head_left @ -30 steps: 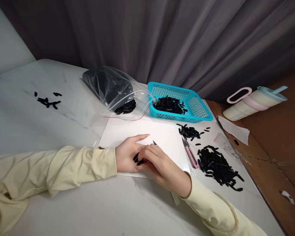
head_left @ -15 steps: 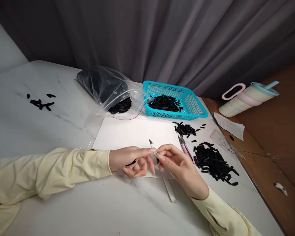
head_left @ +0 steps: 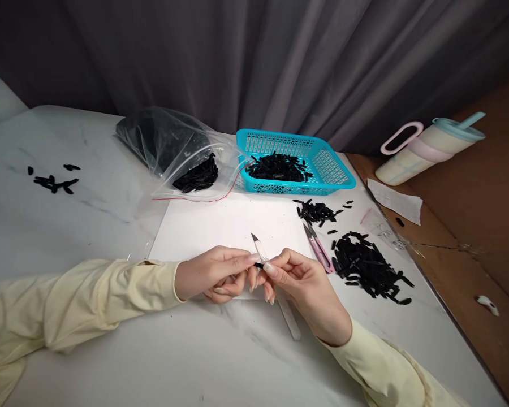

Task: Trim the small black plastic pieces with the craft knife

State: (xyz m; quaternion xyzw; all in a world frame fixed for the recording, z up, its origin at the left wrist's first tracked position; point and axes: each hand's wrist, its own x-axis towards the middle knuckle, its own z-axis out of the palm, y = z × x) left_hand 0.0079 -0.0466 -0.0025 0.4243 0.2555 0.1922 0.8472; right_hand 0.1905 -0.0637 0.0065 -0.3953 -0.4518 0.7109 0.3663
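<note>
Nearest, on the white marble-patterned desk (head_left: 110, 350), the two cream-sleeved arms meet over the front edge of a white rectangular sheet (head_left: 220, 226). The left hand (head_left: 212, 274) has its thumb and forefinger pressed together on a small black oblong piece (head_left: 259, 265), the other fingers curled under; a second ago this hand lay flat on the sheet with pieces beneath it, and it has since lifted and turned. The right hand (head_left: 301, 282) pinches a slim clear-handled craft knife (head_left: 266, 265), blade tip pointing up and away, handle running down toward the desk edge; earlier only the tip showed between the fingers. The fingertips of both hands now touch at the piece. Just right of the hands lie pink thread snips (head_left: 319, 249), then a heap of loose black pieces (head_left: 367, 265). Farther back stand a turquoise plastic basket (head_left: 339, 175) holding more pieces and a clear zip bag (head_left: 173, 147) of them. Far left, a few stray black pieces (head_left: 53, 182) lie well apart.
</note>
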